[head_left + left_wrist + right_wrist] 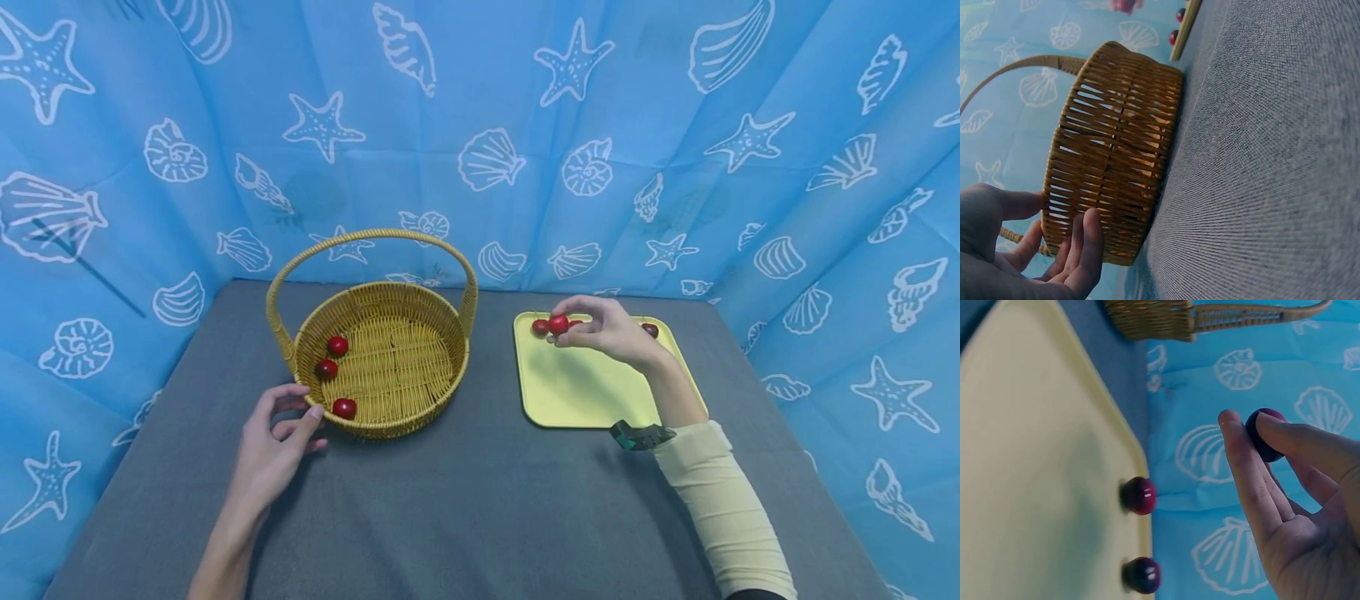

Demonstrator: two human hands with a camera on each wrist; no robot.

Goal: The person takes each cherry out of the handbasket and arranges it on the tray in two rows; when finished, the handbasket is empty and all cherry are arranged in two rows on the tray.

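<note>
My right hand pinches a dark red cherry between thumb and fingertips, held up over the far edge of the yellow tray. In the right wrist view the held cherry shows clear of the tray. Two more cherries, one of them a glossy red cherry, lie along the tray's edge there. At the left, my left hand holds the near left rim of a round wicker basket, thumb at the rim and fingers against the outer wall. Three cherries, one being the nearest cherry, lie inside along the basket's left side.
Another dark cherry sits at the tray's far right corner, behind my right wrist. The basket's tall handle arches over its far side. A grey cloth covers the table, and a blue shell-patterned curtain hangs behind.
</note>
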